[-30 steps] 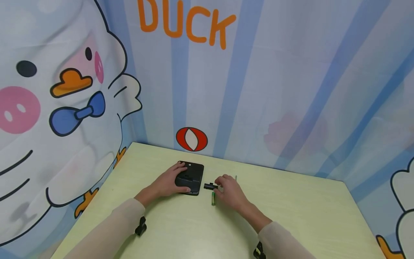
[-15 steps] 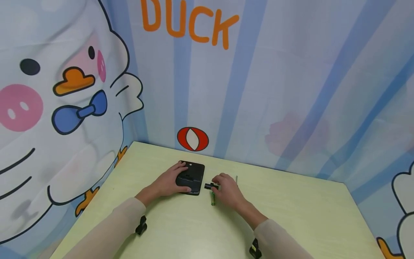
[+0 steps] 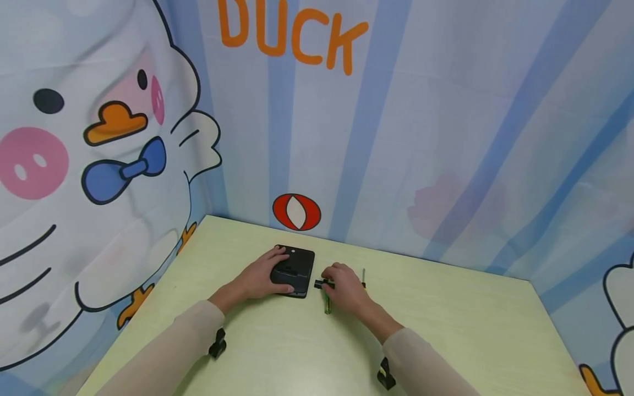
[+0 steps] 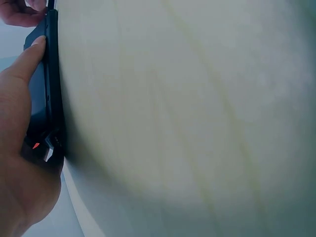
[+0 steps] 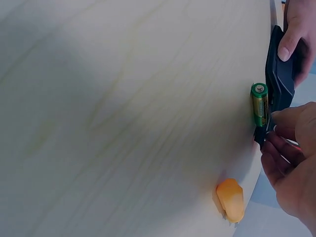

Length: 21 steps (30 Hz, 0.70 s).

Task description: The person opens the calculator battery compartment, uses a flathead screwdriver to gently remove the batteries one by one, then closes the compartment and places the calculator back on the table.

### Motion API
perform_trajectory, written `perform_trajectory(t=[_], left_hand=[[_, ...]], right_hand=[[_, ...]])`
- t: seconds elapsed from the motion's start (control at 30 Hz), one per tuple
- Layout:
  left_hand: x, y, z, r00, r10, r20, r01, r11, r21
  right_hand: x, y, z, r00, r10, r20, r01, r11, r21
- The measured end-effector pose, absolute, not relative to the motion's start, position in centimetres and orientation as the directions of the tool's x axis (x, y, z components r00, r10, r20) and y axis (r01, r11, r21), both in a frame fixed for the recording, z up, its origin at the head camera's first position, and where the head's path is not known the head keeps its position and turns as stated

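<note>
A flat black device with a raised block on its upper face lies on the table. My left hand holds its left side, thumb by the near edge and fingers over the top. In the left wrist view the thumb presses along the device's side. To the right, my right hand pinches a small black cover-like piece between thumb and fingers, hiding most of it. A green battery lies just below that hand; in the right wrist view the battery is beside the device.
The pale table meets a printed duck curtain at its back edge. A thin rod lies behind the right hand. In the right wrist view an orange handle-like piece rests on the table below the right hand.
My right hand has shifted slightly left, its fingers drawn in on the small black piece. A dark end of the thin rod now shows. The left hand stays on the device.
</note>
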<state>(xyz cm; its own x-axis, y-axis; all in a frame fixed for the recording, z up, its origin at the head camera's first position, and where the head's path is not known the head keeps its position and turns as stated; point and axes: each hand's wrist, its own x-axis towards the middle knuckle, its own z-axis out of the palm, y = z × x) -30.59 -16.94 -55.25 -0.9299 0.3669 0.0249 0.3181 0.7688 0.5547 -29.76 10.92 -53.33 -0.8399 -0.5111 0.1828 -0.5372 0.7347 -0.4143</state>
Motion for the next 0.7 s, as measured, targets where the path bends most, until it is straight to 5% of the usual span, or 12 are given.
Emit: perform_trajectory(t=[0.7], left_hand=[[-30.82, -16.99, -55.57, -0.929, 0.369, 0.021, 0.318, 0.767, 0.557]], right_hand=[[-30.23, 10.91, -53.4, -0.841, -0.516, 0.165, -0.532, 0.731, -0.428]])
